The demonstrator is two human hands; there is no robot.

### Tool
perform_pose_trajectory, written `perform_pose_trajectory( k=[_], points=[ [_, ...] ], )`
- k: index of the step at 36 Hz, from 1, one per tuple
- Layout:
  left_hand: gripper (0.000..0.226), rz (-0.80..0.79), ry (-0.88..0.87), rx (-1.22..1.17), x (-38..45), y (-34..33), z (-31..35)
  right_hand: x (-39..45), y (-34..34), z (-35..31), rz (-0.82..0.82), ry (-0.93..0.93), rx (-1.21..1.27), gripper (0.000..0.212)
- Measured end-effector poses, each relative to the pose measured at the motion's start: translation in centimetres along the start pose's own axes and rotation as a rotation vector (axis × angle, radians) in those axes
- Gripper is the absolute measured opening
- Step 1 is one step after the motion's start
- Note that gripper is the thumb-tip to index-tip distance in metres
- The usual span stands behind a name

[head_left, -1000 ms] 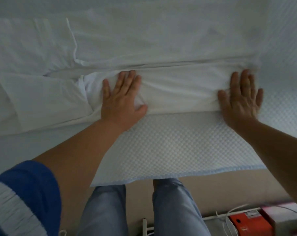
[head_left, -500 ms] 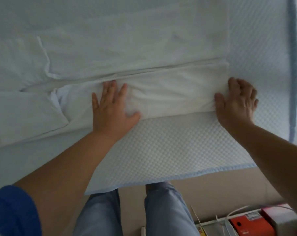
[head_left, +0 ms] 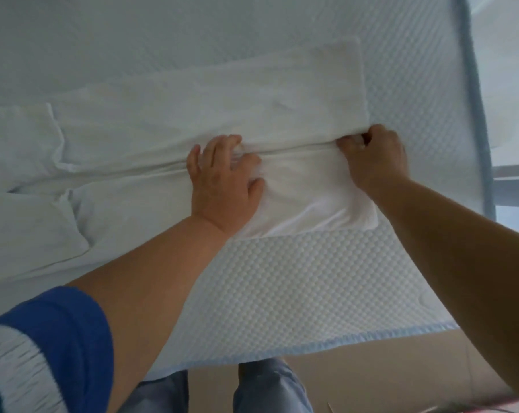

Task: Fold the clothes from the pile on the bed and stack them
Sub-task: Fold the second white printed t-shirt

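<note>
bed (head_left: 297,278): white dimpled cover, blue edging | on it: 1 white garment (head_left: 192,114), spread
</note>
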State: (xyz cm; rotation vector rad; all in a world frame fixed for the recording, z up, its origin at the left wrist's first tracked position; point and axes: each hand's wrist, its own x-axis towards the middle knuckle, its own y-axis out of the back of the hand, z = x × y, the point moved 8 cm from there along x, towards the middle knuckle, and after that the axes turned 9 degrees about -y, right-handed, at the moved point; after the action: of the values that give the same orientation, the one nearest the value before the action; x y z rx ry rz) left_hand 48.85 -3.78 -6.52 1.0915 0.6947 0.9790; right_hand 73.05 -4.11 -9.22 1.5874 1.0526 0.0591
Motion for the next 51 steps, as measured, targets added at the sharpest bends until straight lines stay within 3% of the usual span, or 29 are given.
perform_pose_trajectory(
  k=[4,7,11,15,19,22,28,32,36,39,43,51],
  points=[
    [0.026,-0.051,0.012,-0.062,1.7,0.4,-0.7,-1.3,1.2,0.0,0.087,0.067,0.060,0.050],
    [0.025,-0.096,-0.003,-0.024,2.3,0.4,-0.7,-2.5,2.2,-0.9,0.156,0.259,-0.049,0.044],
    [0.027,-0.123,0.023,0.032,2.3,0.2,-1.2,-2.5,0.9,-0.7,0.031,0.352,-0.342,0.038],
    [0.029,-0.194,0.027,0.037,2.8,-0.3,-1.2,-1.7,1.1,-0.9,-0.016,0.349,-0.437,0.032],
    [0.014,-0.196,0.009,-0.033,3.6,-0.2,-0.8,-1.2,1.8,-1.1,-0.107,0.301,-0.291,0.009],
    [0.010,-0.100,0.050,-0.129,3.4,1.0,-1.1,-1.1,2.5,-0.9,-0.095,0.221,-0.100,0.002],
    [0.027,-0.028,0.118,-0.128,1.9,1.5,-1.3,-0.4,1.0,0.1,-0.123,0.081,0.049,0.018],
    [0.029,0.005,-0.051,-0.167,1.7,1.6,1.9,-0.3,0.8,1.0,-0.062,0.034,0.116,0.028],
    [0.032,-0.103,-0.313,-0.242,0.2,-0.7,6.2,-1.0,1.5,1.6,0.016,0.045,0.216,0.016],
    [0.054,-0.286,-0.323,-0.146,-0.6,-3.2,6.7,-1.7,1.9,1.5,0.039,0.078,0.275,0.014],
    [0.074,-0.342,-0.300,-0.066,0.0,-4.5,5.8,-1.7,0.8,2.1,-0.109,0.026,0.214,0.030],
    [0.092,-0.441,-0.312,-0.026,0.3,-5.9,5.3,-2.4,-0.3,5.1,-0.449,-0.039,-0.065,0.053]
  ],
)
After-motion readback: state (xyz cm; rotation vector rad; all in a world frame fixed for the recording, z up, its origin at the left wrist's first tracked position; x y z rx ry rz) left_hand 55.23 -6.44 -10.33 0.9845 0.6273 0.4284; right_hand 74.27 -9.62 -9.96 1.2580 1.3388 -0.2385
